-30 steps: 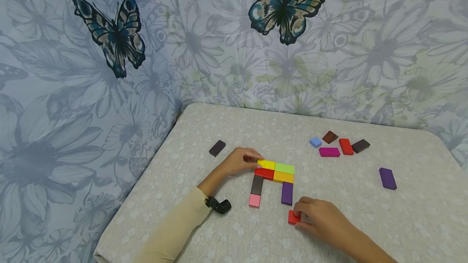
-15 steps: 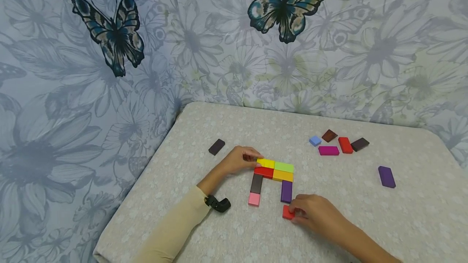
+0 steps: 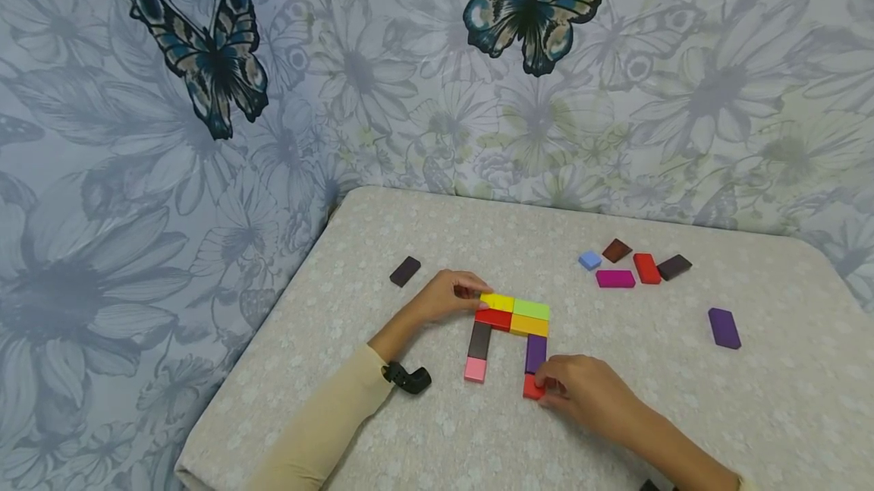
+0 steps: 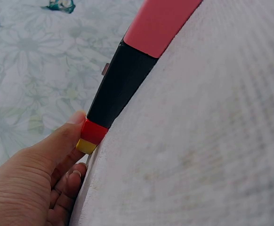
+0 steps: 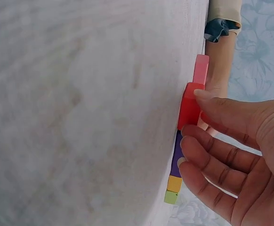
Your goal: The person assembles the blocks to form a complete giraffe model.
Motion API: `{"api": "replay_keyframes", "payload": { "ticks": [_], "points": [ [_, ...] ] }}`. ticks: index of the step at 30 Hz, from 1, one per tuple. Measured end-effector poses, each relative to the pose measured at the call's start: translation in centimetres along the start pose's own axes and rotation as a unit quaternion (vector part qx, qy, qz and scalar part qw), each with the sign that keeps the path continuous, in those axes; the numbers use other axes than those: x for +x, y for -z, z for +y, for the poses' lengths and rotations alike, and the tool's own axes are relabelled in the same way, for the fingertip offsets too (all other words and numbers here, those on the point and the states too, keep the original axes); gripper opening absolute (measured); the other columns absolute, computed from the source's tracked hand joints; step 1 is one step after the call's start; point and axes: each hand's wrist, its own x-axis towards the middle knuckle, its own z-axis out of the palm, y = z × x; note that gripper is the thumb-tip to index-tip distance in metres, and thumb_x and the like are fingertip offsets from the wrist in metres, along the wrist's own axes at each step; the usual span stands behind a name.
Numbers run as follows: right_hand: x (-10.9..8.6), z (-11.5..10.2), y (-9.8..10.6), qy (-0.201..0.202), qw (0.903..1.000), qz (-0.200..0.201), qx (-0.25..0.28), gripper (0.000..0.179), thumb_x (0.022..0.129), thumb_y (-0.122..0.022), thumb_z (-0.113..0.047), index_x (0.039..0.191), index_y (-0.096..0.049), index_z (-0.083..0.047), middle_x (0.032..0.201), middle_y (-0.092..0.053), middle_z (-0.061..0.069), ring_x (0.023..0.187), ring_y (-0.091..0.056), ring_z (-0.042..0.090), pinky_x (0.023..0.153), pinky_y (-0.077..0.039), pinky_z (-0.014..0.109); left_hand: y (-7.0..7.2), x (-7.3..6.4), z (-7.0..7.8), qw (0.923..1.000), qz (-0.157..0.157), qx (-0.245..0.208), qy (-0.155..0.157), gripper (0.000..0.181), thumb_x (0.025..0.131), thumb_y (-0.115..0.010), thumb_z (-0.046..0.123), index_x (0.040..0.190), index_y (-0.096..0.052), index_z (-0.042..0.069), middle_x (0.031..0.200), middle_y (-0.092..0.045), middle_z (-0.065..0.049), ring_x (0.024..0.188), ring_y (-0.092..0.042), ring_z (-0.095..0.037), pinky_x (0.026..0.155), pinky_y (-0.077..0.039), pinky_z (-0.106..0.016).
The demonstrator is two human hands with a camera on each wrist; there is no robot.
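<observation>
Coloured blocks lie flat in an arch shape on the cloth. My left hand (image 3: 447, 296) pinches the left end of the yellow block (image 3: 501, 303), its thumb close by the red block (image 4: 94, 131) in the left wrist view. Beside the yellow one is a lime-green block (image 3: 531, 310), with an orange-yellow block (image 3: 529, 325) below it. The left leg is a dark block (image 3: 479, 341) and a pink block (image 3: 475, 370). My right hand (image 3: 590, 396) pinches a small red block (image 5: 189, 107) between thumb and fingers, right at the near end of the purple block (image 3: 536, 354).
A loose dark block (image 3: 406, 271) lies behind the left hand. Several blocks, among them a magenta block (image 3: 615, 278) and a blue block (image 3: 590, 260), are grouped at the back right. Another purple block (image 3: 724, 328) lies farther right. The patterned wall (image 3: 423, 134) borders the table.
My right hand has slid the small red block left and away from me, up to the purple block's near end. The left hand keeps its place at the yellow block.
</observation>
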Motion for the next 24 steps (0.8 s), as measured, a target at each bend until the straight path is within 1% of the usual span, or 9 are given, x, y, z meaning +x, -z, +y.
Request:
{"api": "replay_keyframes", "payload": {
  "ticks": [1,2,6,9,14,17,22,24],
  "points": [
    [0.0,0.0,0.0,-0.004,1.0,0.002,-0.002,0.02,0.077,-0.09,-0.015,0.093,-0.077,-0.017,0.077,-0.064,-0.016,0.065,-0.049,0.0,0.061,-0.049,0.019,0.0,0.0,-0.2,1.0,0.002,0.0,-0.002,0.03,0.086,-0.082,0.01,0.116,-0.078,0.007,0.106,-0.074,-0.005,0.079,-0.056,-0.015,0.07,-0.049,-0.025],
    [0.1,0.0,0.0,-0.006,1.0,0.005,-0.005,0.021,0.077,-0.09,-0.016,0.093,-0.077,-0.017,0.077,-0.064,-0.016,0.065,-0.049,-0.001,0.061,-0.049,0.019,0.0,0.2,-0.8,1.0,0.002,0.003,-0.002,0.031,0.086,-0.083,0.013,0.116,-0.079,0.01,0.105,-0.074,-0.002,0.079,-0.057,-0.015,0.07,-0.049,-0.025],
    [0.1,0.0,-0.1,-0.011,0.9998,0.011,-0.012,0.021,0.076,-0.09,-0.016,0.093,-0.077,-0.017,0.077,-0.064,-0.016,0.066,-0.049,-0.001,0.062,-0.05,0.02,0.0,0.3,-1.0,1.0,0.003,0.006,-0.005,0.031,0.085,-0.083,0.013,0.115,-0.079,0.011,0.104,-0.073,0.001,0.078,-0.057,-0.012,0.07,-0.05,-0.025],
    [0.1,0.0,0.0,-0.009,0.9997,0.01,-0.018,0.021,0.077,-0.09,-0.018,0.093,-0.077,-0.018,0.077,-0.064,-0.016,0.066,-0.049,-0.001,0.062,-0.049,0.02,0.0,0.3,-0.9,1.0,0.005,0.006,-0.006,0.031,0.085,-0.083,0.012,0.115,-0.079,0.01,0.103,-0.073,-0.001,0.078,-0.057,-0.012,0.069,-0.05,-0.024],
    [0.0,0.1,0.7,-0.01,0.9992,0.017,-0.035,0.014,0.082,-0.086,-0.024,0.093,-0.077,-0.02,0.079,-0.065,-0.018,0.067,-0.051,-0.002,0.062,-0.049,0.022,-0.2,0.3,-0.7,1.0,0.007,0.003,-0.006,0.031,0.084,-0.083,0.009,0.115,-0.078,0.005,0.106,-0.073,-0.008,0.078,-0.055,-0.013,0.068,-0.048,-0.024],
    [-0.1,0.5,1.4,-0.021,0.9985,0.032,-0.039,0.012,0.085,-0.083,-0.026,0.094,-0.077,-0.021,0.082,-0.066,-0.017,0.069,-0.053,-0.001,0.063,-0.05,0.022,-0.2,0.2,-0.5,1.0,0.007,0.001,-0.004,0.031,0.084,-0.083,0.008,0.114,-0.078,0.004,0.106,-0.074,-0.009,0.078,-0.055,-0.014,0.068,-0.048,-0.025],
    [-0.4,1.9,3.0,-0.041,0.9956,0.07,-0.046,0.014,0.087,-0.082,-0.026,0.097,-0.076,-0.019,0.088,-0.07,-0.013,0.07,-0.055,0.001,0.062,-0.049,0.022,-0.1,0.1,-0.2,0.9999,0.005,0.008,0.003,0.03,0.085,-0.083,0.012,0.114,-0.079,0.009,0.104,-0.074,-0.002,0.078,-0.056,-0.012,0.07,-0.049,-0.024],
    [-0.7,2.7,3.6,-0.043,0.9938,0.088,-0.052,0.016,0.086,-0.082,-0.026,0.099,-0.077,-0.018,0.09,-0.071,-0.012,0.072,-0.057,0.003,0.063,-0.05,0.023,-0.2,0.1,-0.2,0.9999,0.007,0.012,0.006,0.029,0.085,-0.083,0.012,0.114,-0.079,0.01,0.104,-0.073,-0.001,0.079,-0.056,-0.012,0.07,-0.049,-0.024]
  ]
}}
